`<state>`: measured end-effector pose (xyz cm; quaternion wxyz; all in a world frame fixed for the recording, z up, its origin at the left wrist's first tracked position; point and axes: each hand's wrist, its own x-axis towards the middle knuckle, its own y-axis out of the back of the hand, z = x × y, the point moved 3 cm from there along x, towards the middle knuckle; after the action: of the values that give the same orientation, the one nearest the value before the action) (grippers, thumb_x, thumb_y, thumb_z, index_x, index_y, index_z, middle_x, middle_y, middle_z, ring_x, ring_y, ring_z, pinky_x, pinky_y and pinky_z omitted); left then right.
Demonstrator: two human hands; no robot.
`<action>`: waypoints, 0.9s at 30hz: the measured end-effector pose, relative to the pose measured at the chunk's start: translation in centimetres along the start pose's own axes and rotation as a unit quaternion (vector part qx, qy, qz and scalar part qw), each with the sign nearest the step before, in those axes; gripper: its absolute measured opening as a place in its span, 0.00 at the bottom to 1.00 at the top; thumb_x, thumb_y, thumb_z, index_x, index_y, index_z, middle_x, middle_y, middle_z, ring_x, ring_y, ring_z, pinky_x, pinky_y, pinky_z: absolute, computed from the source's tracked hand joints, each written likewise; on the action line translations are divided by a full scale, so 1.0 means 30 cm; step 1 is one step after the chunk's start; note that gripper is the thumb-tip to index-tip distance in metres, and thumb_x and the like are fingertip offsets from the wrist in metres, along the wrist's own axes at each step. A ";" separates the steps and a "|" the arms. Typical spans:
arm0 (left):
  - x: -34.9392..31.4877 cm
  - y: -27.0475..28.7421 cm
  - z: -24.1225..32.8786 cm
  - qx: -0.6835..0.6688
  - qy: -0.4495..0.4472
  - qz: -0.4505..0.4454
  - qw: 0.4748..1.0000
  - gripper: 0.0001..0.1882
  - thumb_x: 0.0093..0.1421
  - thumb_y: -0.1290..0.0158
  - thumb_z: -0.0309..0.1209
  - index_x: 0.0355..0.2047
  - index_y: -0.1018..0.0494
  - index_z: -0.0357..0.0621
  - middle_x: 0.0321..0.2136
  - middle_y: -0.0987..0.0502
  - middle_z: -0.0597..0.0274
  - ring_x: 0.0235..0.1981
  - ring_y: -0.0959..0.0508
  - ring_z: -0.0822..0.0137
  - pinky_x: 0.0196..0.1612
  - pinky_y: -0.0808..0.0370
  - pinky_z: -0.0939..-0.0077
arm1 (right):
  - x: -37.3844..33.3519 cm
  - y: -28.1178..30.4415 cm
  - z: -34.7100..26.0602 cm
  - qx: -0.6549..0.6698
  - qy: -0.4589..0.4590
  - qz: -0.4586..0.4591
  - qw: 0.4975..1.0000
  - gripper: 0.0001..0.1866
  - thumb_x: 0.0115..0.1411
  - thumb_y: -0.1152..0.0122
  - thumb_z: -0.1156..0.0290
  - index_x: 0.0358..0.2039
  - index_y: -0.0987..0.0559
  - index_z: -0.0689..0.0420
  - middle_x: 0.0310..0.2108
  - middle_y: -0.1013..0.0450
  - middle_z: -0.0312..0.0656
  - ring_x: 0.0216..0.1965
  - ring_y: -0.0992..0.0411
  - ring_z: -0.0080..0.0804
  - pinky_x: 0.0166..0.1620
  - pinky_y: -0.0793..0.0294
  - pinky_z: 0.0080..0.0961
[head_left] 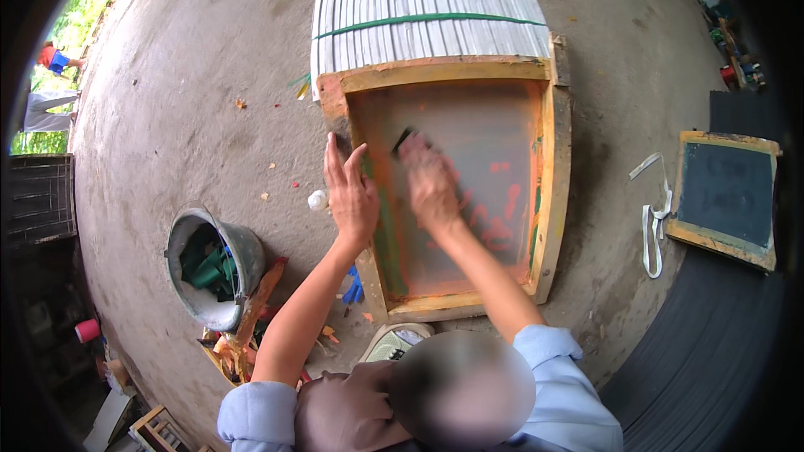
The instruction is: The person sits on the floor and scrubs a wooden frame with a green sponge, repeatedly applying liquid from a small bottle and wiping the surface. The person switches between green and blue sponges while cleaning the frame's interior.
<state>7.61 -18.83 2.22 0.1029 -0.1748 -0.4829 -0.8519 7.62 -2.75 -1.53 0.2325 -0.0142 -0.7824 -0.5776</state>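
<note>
A wooden screen-printing frame [544, 201] lies before me, its pale mesh [452, 105] smeared orange at the edges and marked with red shapes. My left hand [353, 201] rests on the frame's left rail, fingers stretched out and holding nothing. Over the upper left part of the mesh, my right hand [430, 180] is closed around a small dark block [404, 141]. Motion blurs that hand, and most of the block is hidden under the fingers. Beneath the frame's far end sits a bundle of white folded material [427, 0] tied with a green strap [435, 17].
A grey bucket [180, 285] with green material inside stands at the left, beside wood scraps [260, 310]. A small white bottle [318, 200] lies near my left hand. Rightward are a white strap [657, 234], a smaller dark-meshed frame [727, 192] and stacked dark sheets [678, 351].
</note>
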 end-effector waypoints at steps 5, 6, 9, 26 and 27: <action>0.007 0.038 -0.035 0.004 0.006 0.009 1.000 0.33 0.48 0.53 0.13 0.56 0.36 0.50 0.65 0.47 0.44 0.65 0.44 0.42 0.62 0.36 0.53 | -0.072 0.122 0.191 -0.095 -0.038 0.007 0.995 0.28 0.56 0.49 0.75 0.59 0.31 0.60 0.61 0.35 0.46 0.62 0.37 0.40 0.66 0.42 0.38; 0.006 0.027 -0.017 -0.004 0.012 0.004 1.000 0.32 0.48 0.53 0.13 0.56 0.36 0.50 0.65 0.47 0.44 0.65 0.44 0.42 0.62 0.36 0.53 | -0.058 0.153 0.252 -0.067 -0.106 0.043 0.991 0.28 0.58 0.51 0.75 0.62 0.35 0.62 0.64 0.39 0.49 0.65 0.42 0.44 0.68 0.46 0.39; 0.025 -0.002 0.026 -0.021 0.021 0.003 1.000 0.32 0.49 0.53 0.13 0.55 0.35 0.50 0.65 0.47 0.44 0.65 0.43 0.42 0.62 0.36 0.53 | 0.013 0.082 0.168 -0.030 -0.106 0.031 0.993 0.29 0.60 0.52 0.73 0.63 0.38 0.65 0.66 0.45 0.55 0.68 0.48 0.46 0.69 0.48 0.40; -0.003 0.018 -0.024 -0.016 0.033 0.002 0.999 0.29 0.49 0.54 0.14 0.52 0.32 0.52 0.65 0.47 0.46 0.64 0.42 0.41 0.55 0.30 0.55 | -0.101 0.169 0.352 -0.074 -0.094 -0.029 0.992 0.30 0.63 0.49 0.72 0.65 0.42 0.66 0.67 0.47 0.54 0.69 0.50 0.46 0.69 0.48 0.39; 0.001 0.016 -0.019 -0.024 0.033 0.000 0.999 0.29 0.49 0.54 0.15 0.52 0.32 0.52 0.65 0.47 0.46 0.64 0.42 0.41 0.55 0.30 0.54 | -0.162 0.185 0.358 -0.082 -0.089 -0.035 0.992 0.32 0.62 0.47 0.73 0.65 0.44 0.66 0.67 0.47 0.55 0.69 0.52 0.46 0.69 0.49 0.39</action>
<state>7.63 -19.55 2.36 0.1149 -0.1488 -0.4582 -0.8687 9.83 10.07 -0.81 0.1396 -0.0571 -0.7500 -0.6440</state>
